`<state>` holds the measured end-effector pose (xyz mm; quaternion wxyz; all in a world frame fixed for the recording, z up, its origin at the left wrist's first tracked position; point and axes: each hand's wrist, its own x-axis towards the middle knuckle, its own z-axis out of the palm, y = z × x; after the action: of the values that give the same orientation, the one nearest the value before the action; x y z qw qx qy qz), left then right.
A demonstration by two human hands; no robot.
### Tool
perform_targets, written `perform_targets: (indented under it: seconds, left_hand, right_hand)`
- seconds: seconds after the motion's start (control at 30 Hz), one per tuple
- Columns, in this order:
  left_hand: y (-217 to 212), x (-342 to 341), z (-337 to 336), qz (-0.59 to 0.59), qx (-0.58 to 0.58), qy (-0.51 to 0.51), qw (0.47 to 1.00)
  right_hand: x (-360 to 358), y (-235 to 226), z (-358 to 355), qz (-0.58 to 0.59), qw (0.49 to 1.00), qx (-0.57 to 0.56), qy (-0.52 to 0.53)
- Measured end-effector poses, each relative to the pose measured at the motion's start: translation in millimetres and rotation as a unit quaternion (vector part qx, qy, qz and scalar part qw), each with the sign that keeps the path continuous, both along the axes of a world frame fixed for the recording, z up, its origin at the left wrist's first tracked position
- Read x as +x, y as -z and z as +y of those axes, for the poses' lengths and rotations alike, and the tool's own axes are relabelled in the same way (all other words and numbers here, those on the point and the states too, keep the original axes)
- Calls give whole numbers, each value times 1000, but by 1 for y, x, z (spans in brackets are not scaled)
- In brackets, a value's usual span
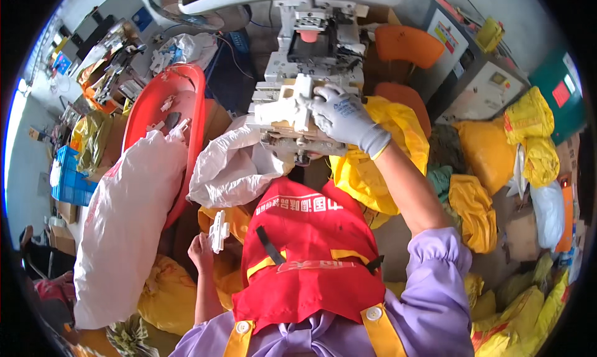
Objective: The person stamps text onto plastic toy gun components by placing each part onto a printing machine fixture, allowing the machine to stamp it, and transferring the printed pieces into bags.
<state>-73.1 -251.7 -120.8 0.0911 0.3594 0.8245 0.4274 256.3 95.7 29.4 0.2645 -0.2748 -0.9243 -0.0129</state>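
Note:
My left hand (pixel 200 252), bare, is low at the left beside my red apron (pixel 311 264). It pinches a slim white plastic part (pixel 218 231) with small projections, held upright. In front of me my right hand (pixel 342 114), in a grey glove, reaches onto the bed of a metal machine (pixel 283 68). Its fingers close on another white plastic part (pixel 303 102), which sits in the white fixture (pixel 273 112) there. Glare washes out part of the fixture. Higher on the machine a pink pad (pixel 308 36) hangs over a dark plate.
A red tub (pixel 198 102) with small parts stands to the left, a full white sack (pixel 134 226) leaning against it. An open white bag (pixel 227 170) and a yellow bag (pixel 398 130) flank the machine. An orange chair (pixel 407 46) and a grey cabinet (pixel 482 90) are behind, right.

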Motion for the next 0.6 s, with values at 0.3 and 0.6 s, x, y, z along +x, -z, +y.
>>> perform_targets:
  seconds: [0.3, 0.6]
  left_hand:
    - [76, -55, -52, 165, -329, 58, 928]
    - [115, -35, 27, 155, -357, 189, 902]
  right_hand:
    - [143, 87, -43, 285, 904, -256, 192]
    - [141, 245, -17, -9, 876, -313, 367]
